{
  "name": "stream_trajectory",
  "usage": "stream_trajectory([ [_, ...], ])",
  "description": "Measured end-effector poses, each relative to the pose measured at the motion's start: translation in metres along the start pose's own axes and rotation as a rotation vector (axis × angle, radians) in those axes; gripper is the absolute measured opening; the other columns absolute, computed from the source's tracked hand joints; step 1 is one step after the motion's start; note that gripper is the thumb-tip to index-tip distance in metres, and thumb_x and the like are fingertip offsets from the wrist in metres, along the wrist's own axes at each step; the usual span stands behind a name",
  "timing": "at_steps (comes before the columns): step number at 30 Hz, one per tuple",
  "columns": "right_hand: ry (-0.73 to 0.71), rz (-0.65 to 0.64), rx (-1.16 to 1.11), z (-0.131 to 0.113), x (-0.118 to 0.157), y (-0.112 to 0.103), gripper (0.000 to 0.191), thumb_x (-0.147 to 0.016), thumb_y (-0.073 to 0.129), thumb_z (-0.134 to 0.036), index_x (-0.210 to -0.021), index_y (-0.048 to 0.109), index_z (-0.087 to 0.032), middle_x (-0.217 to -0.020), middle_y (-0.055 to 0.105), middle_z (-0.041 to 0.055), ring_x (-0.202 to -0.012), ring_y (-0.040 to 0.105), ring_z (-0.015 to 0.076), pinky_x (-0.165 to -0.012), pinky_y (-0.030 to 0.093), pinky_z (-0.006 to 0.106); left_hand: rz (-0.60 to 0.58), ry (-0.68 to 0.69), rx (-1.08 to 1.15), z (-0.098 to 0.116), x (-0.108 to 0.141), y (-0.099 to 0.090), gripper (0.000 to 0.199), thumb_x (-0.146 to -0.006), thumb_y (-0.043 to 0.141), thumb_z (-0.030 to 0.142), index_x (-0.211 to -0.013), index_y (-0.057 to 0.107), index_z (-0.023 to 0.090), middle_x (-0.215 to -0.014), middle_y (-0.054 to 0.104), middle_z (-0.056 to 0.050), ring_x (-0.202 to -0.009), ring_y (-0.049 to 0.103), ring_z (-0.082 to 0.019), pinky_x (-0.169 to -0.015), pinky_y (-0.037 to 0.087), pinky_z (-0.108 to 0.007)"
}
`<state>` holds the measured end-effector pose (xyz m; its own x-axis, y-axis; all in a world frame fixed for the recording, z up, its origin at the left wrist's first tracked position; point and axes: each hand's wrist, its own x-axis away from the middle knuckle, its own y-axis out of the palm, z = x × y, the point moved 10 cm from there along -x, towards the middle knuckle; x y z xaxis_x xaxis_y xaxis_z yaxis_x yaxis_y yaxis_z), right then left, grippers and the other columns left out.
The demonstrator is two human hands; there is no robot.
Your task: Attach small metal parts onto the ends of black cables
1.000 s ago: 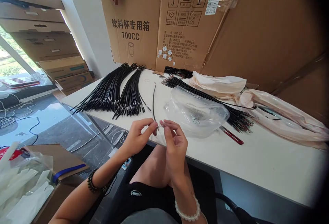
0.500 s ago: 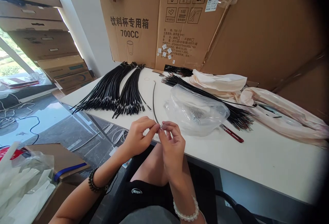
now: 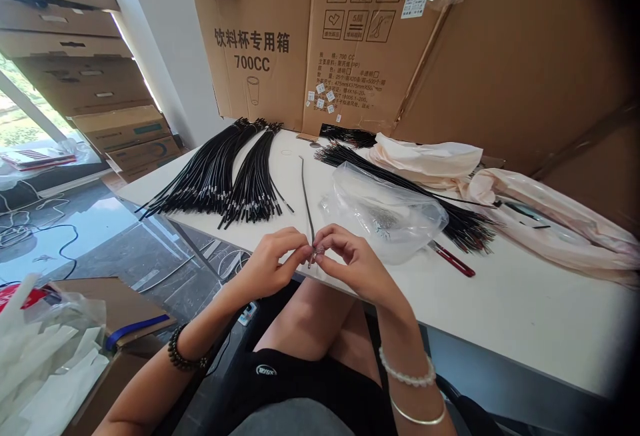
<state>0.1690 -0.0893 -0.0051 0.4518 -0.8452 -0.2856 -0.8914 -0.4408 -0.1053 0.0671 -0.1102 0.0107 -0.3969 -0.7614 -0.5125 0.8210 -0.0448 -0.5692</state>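
- The left hand (image 3: pixel 267 264) and the right hand (image 3: pixel 350 259) pinch the near end of one black cable (image 3: pixel 306 193) between the fingertips, just above the table edge (image 3: pixel 450 319).
- Compared with a moment ago, the right wrist has turned outward and the fingers have closed more around the small metal tip; I judge the fitting is now being pressed on.
- The cable is thin and dark, and runs away from the hands over the table.
- Beyond the left hand lie cable bundles (image 3: pixel 220 173); beyond the right hand, a clear plastic bag (image 3: pixel 390 213).
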Motion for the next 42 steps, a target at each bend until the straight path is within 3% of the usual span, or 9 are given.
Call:
stream_trajectory([
  [5,-0.014,-0.084,-0.019,-0.004,-0.003,0.000,0.009,-0.082,0.067,-0.026,-0.075,0.068,-0.021,-0.092,0.062,0.0027,-0.086,0.061,0.0168,-0.085,0.049,0.037,0.005,-0.026,0.030,-0.004,0.000,-0.001,0.029,-0.097,0.045,0.025,-0.073,0.059,0.016,-0.070,0.062,-0.001,-0.071,0.056,-0.011,-0.069,0.042,-0.023],
  [10,-0.039,-0.001,-0.007,-0.003,0.000,0.001,0.006,-0.083,0.067,-0.028,-0.082,0.069,-0.022,-0.094,0.062,0.0034,-0.091,0.061,0.0177,-0.087,0.048,0.037,0.030,-0.054,0.028,-0.008,0.001,-0.004,0.029,-0.097,0.046,0.027,-0.072,0.059,0.016,-0.068,0.060,-0.001,-0.068,0.054,-0.011,-0.066,0.041,-0.023],
  [18,-0.030,0.145,0.080,-0.006,0.004,-0.001,0.007,-0.082,0.066,-0.022,-0.074,0.066,-0.021,-0.088,0.061,0.0025,-0.086,0.059,0.0170,-0.083,0.047,0.035,0.036,-0.055,0.007,-0.006,0.002,-0.003,0.028,-0.096,0.046,0.025,-0.071,0.056,0.017,-0.067,0.057,0.000,-0.068,0.051,-0.011,-0.065,0.039,-0.024],
  [23,-0.019,0.088,0.087,-0.010,0.001,0.003,0.008,-0.080,0.062,-0.017,-0.073,0.063,-0.021,-0.082,0.059,0.0009,-0.080,0.058,0.0159,-0.076,0.047,0.032,0.002,-0.041,0.018,-0.003,0.001,-0.002,0.027,-0.095,0.047,0.023,-0.070,0.055,0.017,-0.068,0.057,0.000,-0.069,0.052,-0.011,-0.067,0.040,-0.023],
  [29,-0.009,0.049,0.037,-0.009,-0.001,0.003,0.007,-0.083,0.059,-0.019,-0.076,0.060,-0.021,-0.083,0.061,0.0003,-0.079,0.060,0.0151,-0.078,0.048,0.033,0.000,-0.050,0.064,-0.003,0.000,-0.003,0.028,-0.096,0.047,0.025,-0.073,0.060,0.016,-0.071,0.060,-0.001,-0.072,0.055,-0.011,-0.070,0.042,-0.023],
  [34,-0.052,0.093,0.009,-0.011,0.005,0.003,0.005,-0.084,0.061,-0.022,-0.082,0.065,-0.021,-0.091,0.062,0.0031,-0.086,0.062,0.0171,-0.082,0.051,0.036,0.046,-0.067,0.097,-0.008,0.002,-0.006,0.030,-0.097,0.047,0.028,-0.072,0.059,0.016,-0.069,0.058,0.000,-0.070,0.054,-0.010,-0.069,0.042,-0.023],
  [42,-0.091,0.266,0.012,-0.007,0.011,0.002,0.006,-0.077,0.068,-0.019,-0.073,0.065,-0.021,-0.088,0.060,0.0026,-0.087,0.061,0.0158,-0.082,0.051,0.033,0.080,-0.078,0.093,-0.009,0.003,-0.005,0.030,-0.097,0.046,0.025,-0.069,0.054,0.016,-0.068,0.055,0.001,-0.069,0.051,-0.009,-0.066,0.040,-0.022],
])
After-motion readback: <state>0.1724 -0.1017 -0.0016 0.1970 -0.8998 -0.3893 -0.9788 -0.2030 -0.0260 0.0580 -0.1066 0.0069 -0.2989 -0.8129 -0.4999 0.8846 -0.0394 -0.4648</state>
